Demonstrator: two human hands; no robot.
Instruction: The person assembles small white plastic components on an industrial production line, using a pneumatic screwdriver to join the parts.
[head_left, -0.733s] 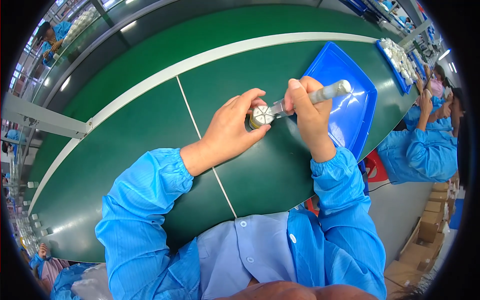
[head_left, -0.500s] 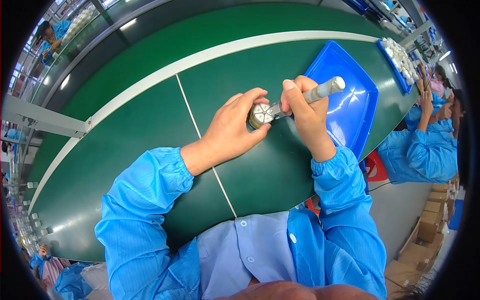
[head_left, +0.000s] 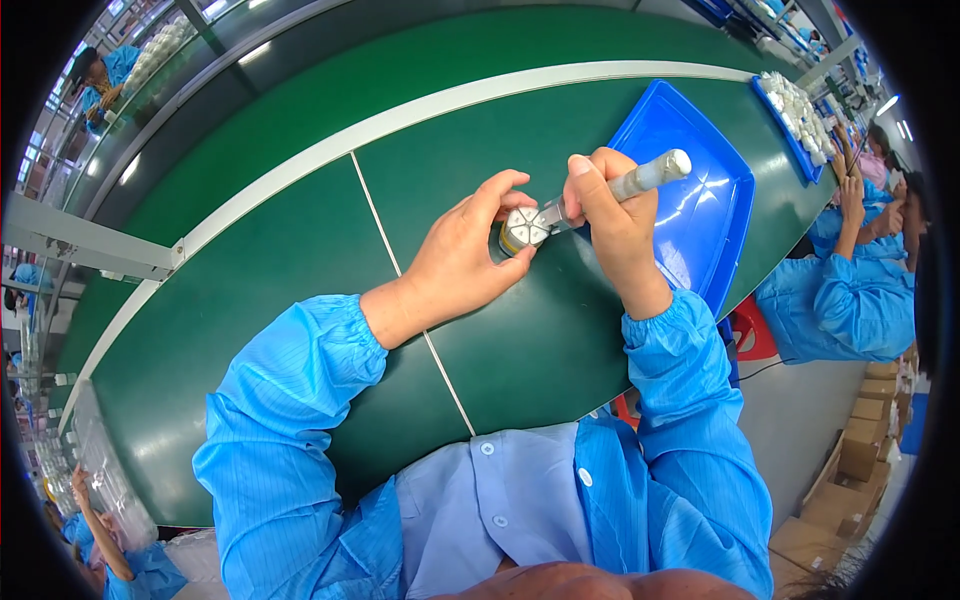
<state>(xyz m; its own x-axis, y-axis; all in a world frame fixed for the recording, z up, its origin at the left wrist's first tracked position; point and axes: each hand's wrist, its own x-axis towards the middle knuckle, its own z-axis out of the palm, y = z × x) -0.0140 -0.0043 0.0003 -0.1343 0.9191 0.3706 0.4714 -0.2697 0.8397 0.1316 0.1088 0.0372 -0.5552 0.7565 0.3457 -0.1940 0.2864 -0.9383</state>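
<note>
My left hand (head_left: 456,246) curls thumb and fingers around the sides of a small round piece (head_left: 524,230). The piece has a white top split into wedges and a yellowish band at its side, and it sits low over the green worktop. My right hand (head_left: 616,214) grips a tool with a thick pale grey cylindrical handle (head_left: 650,176) and a flat metal shank (head_left: 556,215). The shank points down-left, its end at the right edge of the round piece. Whether the tip touches the top or only its rim, I cannot tell.
A blue tray (head_left: 735,235) lies on the green worktop (head_left: 270,350) just right of my right hand. Farther right stands another blue tray with white pieces (head_left: 797,118). Co-workers in blue sit at the right (head_left: 840,305) and lower left. A metal post (head_left: 90,235) stands left.
My hands and the tool stay almost in place; my left fingers shift very slightly. At the far lower left, a co-worker's arm is raised and a clear plastic sheet or tray has appeared on the worktop.
</note>
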